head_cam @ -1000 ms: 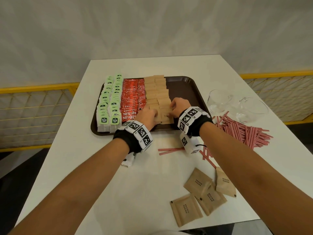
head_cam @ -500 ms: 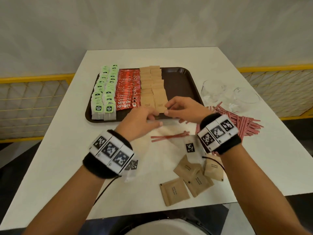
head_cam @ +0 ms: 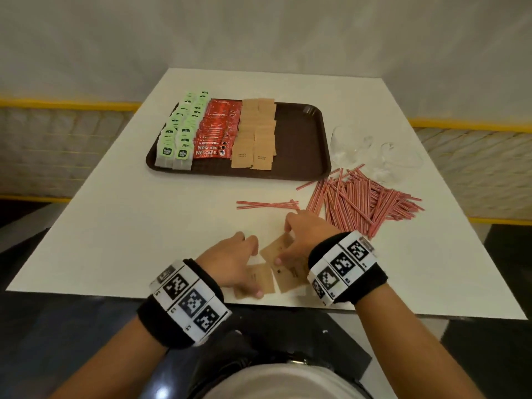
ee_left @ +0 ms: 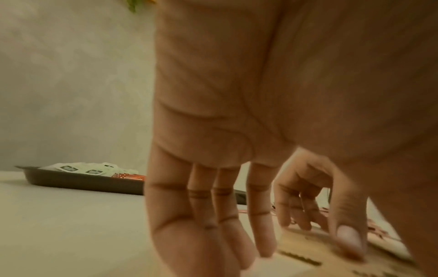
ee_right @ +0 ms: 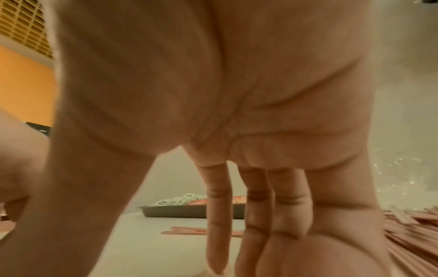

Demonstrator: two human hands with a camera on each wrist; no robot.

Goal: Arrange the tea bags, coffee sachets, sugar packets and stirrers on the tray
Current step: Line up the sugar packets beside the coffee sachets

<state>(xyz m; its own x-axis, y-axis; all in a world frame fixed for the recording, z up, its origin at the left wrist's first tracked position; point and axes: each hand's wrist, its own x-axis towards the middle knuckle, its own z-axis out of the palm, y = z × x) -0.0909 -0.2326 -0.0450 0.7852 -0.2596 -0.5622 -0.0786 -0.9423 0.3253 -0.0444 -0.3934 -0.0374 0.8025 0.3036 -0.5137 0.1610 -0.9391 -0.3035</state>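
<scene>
**Fingers down on the last loose sugar packets**

Fingers of both hands are extended and only slightly bent, tips pressing on the flat brown paper sugar packets point(head_cam: 283, 276) lying loose at the near edge of the white table point(head_cam: 138, 226). My left hand point(head_cam: 231, 262) has thumb and fingertips on the nearest packet; my right hand point(head_cam: 299, 240) covers the ones beside it. Nothing looks lifted. From the blurred wrist views I can't tell whether any packet is actually pinched or just pressed flat.

Step in hand, as I read it: gathering the leftover sugar packets to finish the sugar rows.

On the dark brown plastic tray point(head_cam: 302, 145), left to right:
- green-tagged tea bags point(head_cam: 180, 133), two rows
- red coffee sachets point(head_cam: 217, 128)
- brown sugar packets already placed point(head_cam: 256, 133), two rows
- right part bare

Red-and-white striped stirrers point(head_cam: 362, 200) sit in a loose pile on the table right of the tray, a few strays point(head_cam: 266, 204) just left of it, none on the tray yet.

Next move calls for sliding the packets into one stack, getting a fingertip under an edge, then carrying them to the front of the sugar rows. Thin paper on a smooth top, likely fiddly to lift.
</scene>
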